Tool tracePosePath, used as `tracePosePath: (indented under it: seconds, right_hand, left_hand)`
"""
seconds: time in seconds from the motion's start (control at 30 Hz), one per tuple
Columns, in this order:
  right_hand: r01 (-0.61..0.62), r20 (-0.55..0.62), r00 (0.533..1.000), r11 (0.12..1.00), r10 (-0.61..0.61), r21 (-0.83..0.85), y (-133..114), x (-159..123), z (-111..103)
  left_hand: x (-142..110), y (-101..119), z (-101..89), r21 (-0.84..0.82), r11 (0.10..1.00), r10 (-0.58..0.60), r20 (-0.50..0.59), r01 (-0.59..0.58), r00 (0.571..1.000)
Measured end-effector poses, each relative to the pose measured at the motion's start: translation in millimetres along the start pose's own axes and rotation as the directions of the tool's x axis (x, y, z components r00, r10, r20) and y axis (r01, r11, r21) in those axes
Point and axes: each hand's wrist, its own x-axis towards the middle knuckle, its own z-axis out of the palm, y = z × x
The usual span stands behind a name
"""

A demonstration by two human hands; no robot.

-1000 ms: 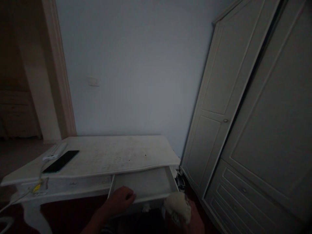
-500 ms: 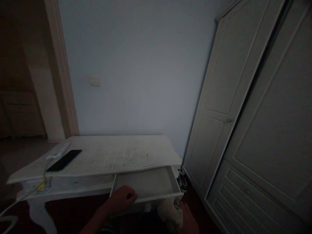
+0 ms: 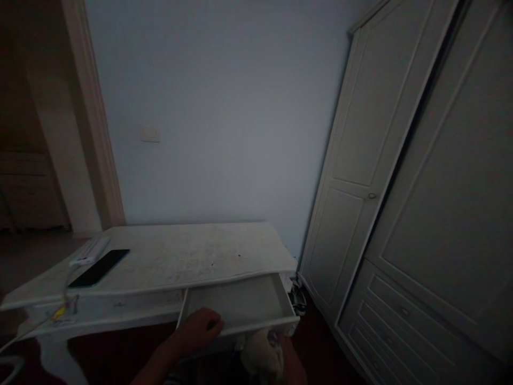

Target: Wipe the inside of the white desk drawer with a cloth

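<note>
A white drawer [image 3: 244, 302] hangs pulled out from the right part of a worn white table [image 3: 192, 251]; its inside looks bare. My left hand [image 3: 202, 325] is curled over the drawer's front edge near its left corner, fingers bent closed. Below the drawer's front, on the right, my right hand [image 3: 292, 359] is closed against a bunched, pale cloth [image 3: 258, 353]. The cloth lies against the outer face of the drawer front. Its lower part and most of my right fingers are dark and hard to make out.
On the table's left end lie a dark phone [image 3: 100, 268] and a white power strip [image 3: 91, 250] with a cable. A yellow tag [image 3: 59, 313] hangs by the left drawer. Shoes [image 3: 297, 299] sit on the floor beside the table. A tall white wardrobe [image 3: 352, 176] stands at right.
My right hand and the cloth have moved left along the drawer front. My left hand stays at the drawer edge. The view has shifted slightly.
</note>
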Motion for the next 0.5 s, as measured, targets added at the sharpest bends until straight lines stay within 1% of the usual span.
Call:
tracePosePath:
  seconds: [0.03,0.1,0.27,0.33,0.4,0.5]
  right_hand:
    - [0.001,0.006,1.0,1.0,-0.001,0.004,-1.6,1.0,0.7]
    - [-0.021,-0.004,1.0,1.0,0.021,-0.009,5.5,3.6,-5.3]
    - [-0.077,-0.056,0.996,0.997,0.075,-0.025,53.7,7.4,-44.4]
    - [-0.084,-0.072,0.994,0.996,0.083,0.0,63.1,6.8,-52.4]
    - [-0.086,-0.073,0.993,0.996,0.088,0.031,58.9,5.2,-48.4]
    - [-0.077,-0.047,0.996,0.994,0.08,0.072,32.3,2.7,-24.3]
  left_hand:
    - [-0.4,-0.5,0.3,0.01,1.0,0.007,0.004,-0.007,1.0]
    - [-1.0,-1.5,0.9,0.031,0.999,0.02,0.011,-0.021,1.0]
    - [0.2,-3.4,3.4,0.044,0.999,0.02,0.002,-0.02,1.0]
    - [1.0,-3.7,3.7,0.047,0.998,0.032,0.015,-0.033,0.999]
    - [1.1,-3.6,3.7,0.04,0.998,0.042,0.025,-0.043,0.999]
    - [0.2,-3.3,4.2,0.013,0.999,0.035,0.014,-0.035,0.999]
